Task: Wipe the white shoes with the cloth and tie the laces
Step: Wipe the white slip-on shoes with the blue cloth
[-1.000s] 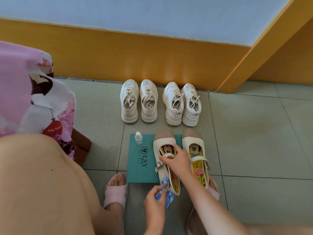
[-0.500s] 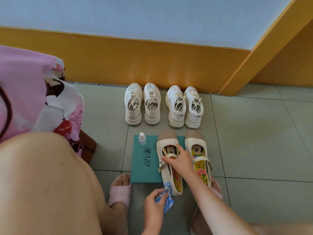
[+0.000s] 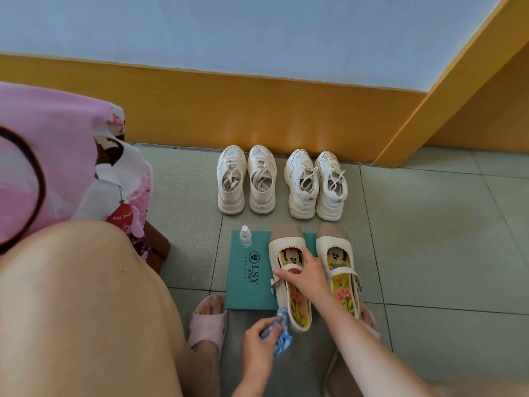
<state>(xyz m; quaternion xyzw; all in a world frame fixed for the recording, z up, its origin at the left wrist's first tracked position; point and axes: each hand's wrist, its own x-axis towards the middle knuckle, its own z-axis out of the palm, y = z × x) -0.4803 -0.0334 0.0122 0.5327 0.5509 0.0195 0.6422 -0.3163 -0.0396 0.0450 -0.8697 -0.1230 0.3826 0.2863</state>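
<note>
Step in hand: wiping the heel end of one shoe. The left hand (image 3: 257,338) pinches a bunched blue cloth (image 3: 282,338) and presses it against the back outer wall of the held Mary Jane shoe (image 3: 286,245). The right hand (image 3: 309,277) grips that shoe across its opening, thumb by the strap and fingers over the far rim. The shoe lies partly on a teal card (image 3: 244,270), heel hanging off the near edge. The other Mary Jane shoe (image 3: 333,239) sits just beside it, untouched.

To do it well, I'd say: keep the right hand clamped so the shoe doesn't skid on the card, and drag the cloth in long strokes from heel toward toe. Turn the cloth to a fresh face, work round the buckle, stay off the printed insole.

A small bottle (image 3: 245,236) stands on the card's far corner. Two pairs of white sneakers (image 3: 246,181) (image 3: 315,186) wait by the wall, laces looking loose, so tying is not yet done.
</note>
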